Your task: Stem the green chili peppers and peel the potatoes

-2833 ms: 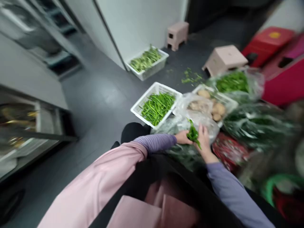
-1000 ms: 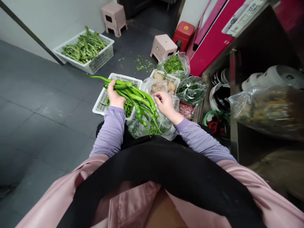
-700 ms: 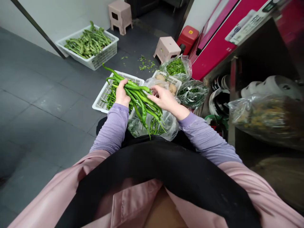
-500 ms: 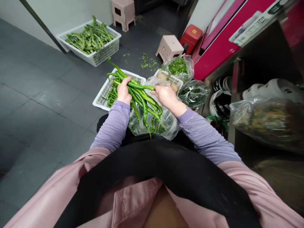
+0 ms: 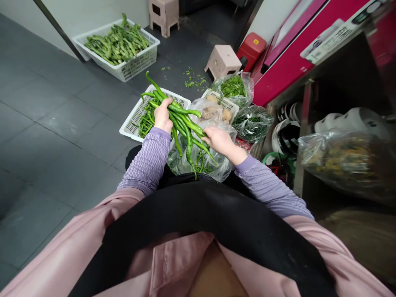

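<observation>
A bunch of long green chili peppers (image 5: 182,123) is clasped in my left hand (image 5: 163,115), the fingers wrapped round its middle. My right hand (image 5: 218,139) pinches the end of a pepper at the right side of the bunch. Below and left of the bunch sits a white plastic basket (image 5: 130,124) with thin green pieces in it, partly covered by my left hand. Under the peppers, close to my lap, lies an open clear plastic bag (image 5: 223,168) with more thin green pieces showing inside.
Long green vegetables fill a white basket (image 5: 139,62) at the back left. Beyond my right hand are a small basket of round tan items (image 5: 227,114), a bag of leafy greens (image 5: 233,86) and a bag of dark greens (image 5: 252,123). A pink stool (image 5: 224,62) stands behind; shelving borders the right.
My right hand has moved slightly down and right, from the tip of one upper pepper to the end of a lower one. My left hand keeps its grip on the bunch.
</observation>
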Action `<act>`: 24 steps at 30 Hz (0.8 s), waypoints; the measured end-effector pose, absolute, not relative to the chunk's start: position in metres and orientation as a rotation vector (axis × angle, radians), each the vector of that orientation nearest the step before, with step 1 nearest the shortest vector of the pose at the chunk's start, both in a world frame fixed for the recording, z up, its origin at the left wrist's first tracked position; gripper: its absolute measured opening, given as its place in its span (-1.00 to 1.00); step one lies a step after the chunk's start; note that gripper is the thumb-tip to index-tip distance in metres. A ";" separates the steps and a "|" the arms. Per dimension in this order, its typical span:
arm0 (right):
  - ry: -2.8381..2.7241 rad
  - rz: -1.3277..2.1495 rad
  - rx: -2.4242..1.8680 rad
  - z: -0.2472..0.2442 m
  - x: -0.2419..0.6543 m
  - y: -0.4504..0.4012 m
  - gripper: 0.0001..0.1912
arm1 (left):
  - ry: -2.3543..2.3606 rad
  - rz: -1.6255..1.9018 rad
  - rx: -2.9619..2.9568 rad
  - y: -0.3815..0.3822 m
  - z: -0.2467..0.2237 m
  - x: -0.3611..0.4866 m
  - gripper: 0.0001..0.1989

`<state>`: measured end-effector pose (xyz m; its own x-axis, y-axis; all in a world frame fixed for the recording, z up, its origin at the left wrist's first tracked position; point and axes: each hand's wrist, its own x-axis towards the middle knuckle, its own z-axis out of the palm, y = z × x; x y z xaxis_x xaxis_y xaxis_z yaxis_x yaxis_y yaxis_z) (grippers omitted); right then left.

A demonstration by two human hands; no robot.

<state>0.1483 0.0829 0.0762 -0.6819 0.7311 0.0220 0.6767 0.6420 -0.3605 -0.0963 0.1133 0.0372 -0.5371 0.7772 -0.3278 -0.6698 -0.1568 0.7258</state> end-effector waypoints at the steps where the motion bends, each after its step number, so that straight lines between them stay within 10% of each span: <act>1: -2.695 0.501 -1.122 0.076 0.147 0.081 -0.83 | 1.073 1.845 0.148 0.113 0.037 -0.096 -0.59; 7: -2.569 1.489 -0.644 0.101 0.148 0.082 -0.77 | 1.000 1.741 0.162 0.111 0.039 -0.093 -0.61; 24: -1.108 2.320 -0.954 0.058 0.163 0.053 -0.76 | 0.916 1.742 -0.095 0.105 0.061 -0.087 -0.88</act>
<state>0.1630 0.0527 0.0583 -0.6888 0.5989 -0.4085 -0.0589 -0.6078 -0.7919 -0.0869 0.1046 0.0611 -0.3854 0.7835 -0.4874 -0.8457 -0.0886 0.5262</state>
